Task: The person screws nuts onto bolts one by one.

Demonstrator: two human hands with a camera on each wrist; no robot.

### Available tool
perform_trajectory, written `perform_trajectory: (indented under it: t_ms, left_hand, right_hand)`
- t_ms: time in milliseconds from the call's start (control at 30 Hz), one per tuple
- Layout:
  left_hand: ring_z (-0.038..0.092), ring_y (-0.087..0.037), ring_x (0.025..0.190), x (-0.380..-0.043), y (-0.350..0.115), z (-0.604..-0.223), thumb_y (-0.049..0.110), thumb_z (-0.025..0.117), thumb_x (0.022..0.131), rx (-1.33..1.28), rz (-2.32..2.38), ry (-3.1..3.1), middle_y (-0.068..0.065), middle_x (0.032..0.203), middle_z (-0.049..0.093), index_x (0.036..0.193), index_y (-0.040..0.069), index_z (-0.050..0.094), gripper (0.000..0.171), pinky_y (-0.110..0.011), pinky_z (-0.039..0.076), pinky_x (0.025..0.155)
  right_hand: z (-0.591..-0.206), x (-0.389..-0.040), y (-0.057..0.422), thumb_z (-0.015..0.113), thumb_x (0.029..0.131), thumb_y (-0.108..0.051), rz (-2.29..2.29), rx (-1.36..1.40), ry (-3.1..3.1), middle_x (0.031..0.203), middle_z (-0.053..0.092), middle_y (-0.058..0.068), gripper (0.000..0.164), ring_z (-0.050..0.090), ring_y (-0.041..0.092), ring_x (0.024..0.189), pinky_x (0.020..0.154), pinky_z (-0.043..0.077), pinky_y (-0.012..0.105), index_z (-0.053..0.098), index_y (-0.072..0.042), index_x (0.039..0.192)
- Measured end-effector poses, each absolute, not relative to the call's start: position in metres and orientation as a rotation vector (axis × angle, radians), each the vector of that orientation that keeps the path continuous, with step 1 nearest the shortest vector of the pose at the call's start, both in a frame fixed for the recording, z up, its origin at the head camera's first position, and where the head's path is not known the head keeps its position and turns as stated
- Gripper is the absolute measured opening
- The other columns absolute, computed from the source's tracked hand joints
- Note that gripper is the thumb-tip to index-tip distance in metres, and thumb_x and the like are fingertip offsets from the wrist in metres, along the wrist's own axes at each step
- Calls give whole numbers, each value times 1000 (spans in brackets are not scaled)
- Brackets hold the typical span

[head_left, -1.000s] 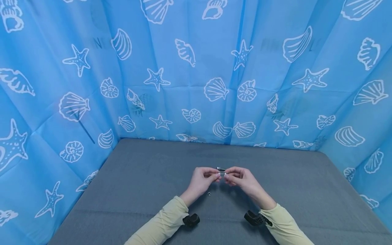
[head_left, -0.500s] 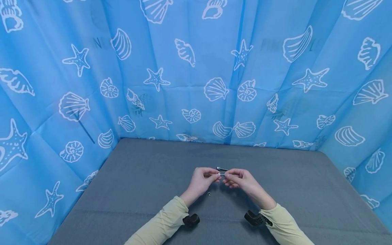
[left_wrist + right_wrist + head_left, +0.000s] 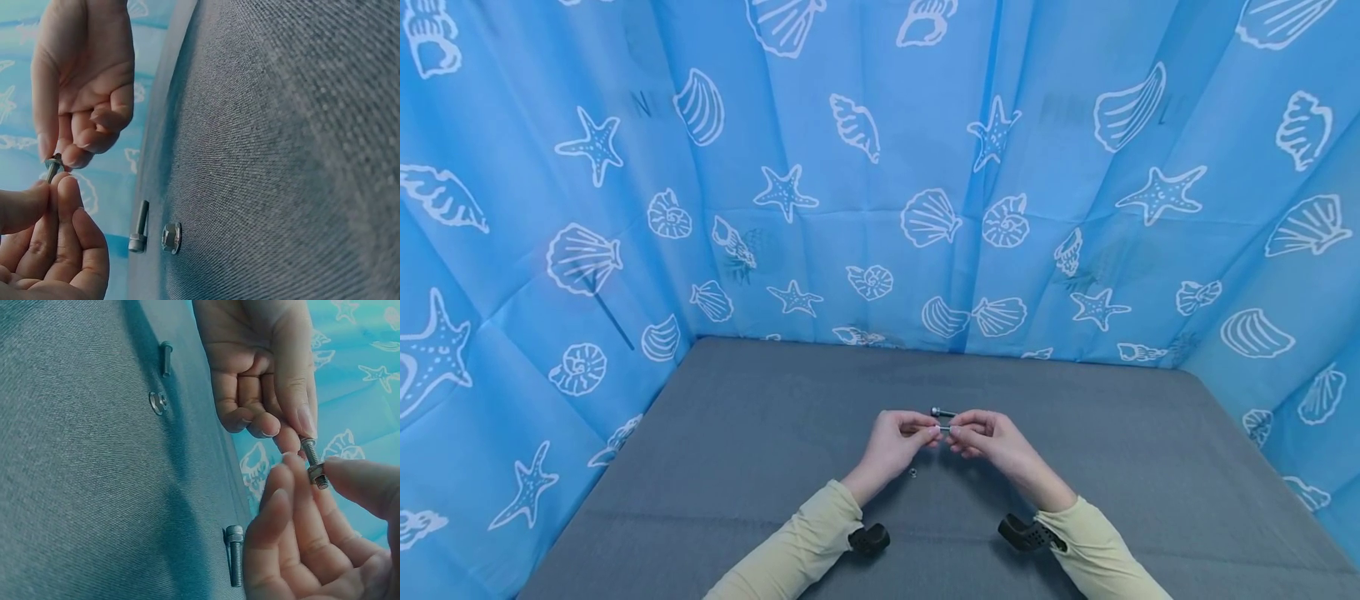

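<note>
At the middle of the table both hands meet around one small metal bolt [image 3: 310, 450]. My left hand [image 3: 887, 446] pinches its upper end between thumb and forefinger, covering the head. A nut [image 3: 317, 472] sits on the threads close to the bolt's free tip. My right hand [image 3: 1006, 450] has thumb and forefinger at this nut, the other fingers loosely curled. Just beyond the hands a socket-head bolt [image 3: 942, 412] lies on the table; it shows larger in the right wrist view. A flange nut [image 3: 913, 472] lies nearer, below the left hand.
The right wrist view shows another bolt [image 3: 165, 359] lying past the flange nut. Grey cloth covers the table [image 3: 760, 433]. Blue curtains [image 3: 865, 183] with shell and starfish prints stand behind and at the sides. Black bands [image 3: 1032, 533] sit at both wrists.
The right fingers loosened and shifted slightly at the bolt's end half a second ago, then closed in again. The left hand stays put. The loose bolt and flange nut have not moved.
</note>
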State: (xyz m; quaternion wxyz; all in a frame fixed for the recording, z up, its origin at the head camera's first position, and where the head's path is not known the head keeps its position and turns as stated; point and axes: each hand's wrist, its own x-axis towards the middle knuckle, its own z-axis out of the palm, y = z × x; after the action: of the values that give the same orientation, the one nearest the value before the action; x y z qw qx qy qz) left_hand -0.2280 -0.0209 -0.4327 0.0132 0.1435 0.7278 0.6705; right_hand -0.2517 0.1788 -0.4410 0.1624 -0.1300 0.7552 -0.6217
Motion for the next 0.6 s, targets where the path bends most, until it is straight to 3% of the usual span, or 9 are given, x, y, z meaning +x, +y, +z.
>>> perform_trajectory:
  t_ms: [200, 433, 600]
  left_hand:
    - [67, -41, 86, -228, -20, -433, -3, 61, 91, 444, 2085, 2266, -22, 91, 69, 97, -9, 69, 12, -52, 53, 79]
    - [66, -43, 86, -228, -21, -433, -2, 61, 91, 449, 2088, 2252, -23, 91, 69, 99, -12, 68, 14, -54, 53, 79]
    - [67, -42, 85, -228, -21, -433, -3, 62, 91, 456, 2083, 2269, -23, 90, 69, 98, -12, 68, 13, -55, 52, 79]
  right_hand:
    - [-444, -253, 179, 52, 100, -29, -1749, -324, 2140, 91, 67, 15, 41, 65, 20, 80, 72, 57, 35, 57, 10, 111]
    - [-446, -252, 179, 60, 96, -18, -1806, -361, 2138, 99, 66, 24, 34, 66, 23, 85, 77, 56, 43, 54, 10, 115]
    - [-448, -252, 178, 56, 99, -22, -1757, -351, 2167, 92, 68, 18, 34, 65, 20, 81, 74, 57, 38, 59, 10, 109]
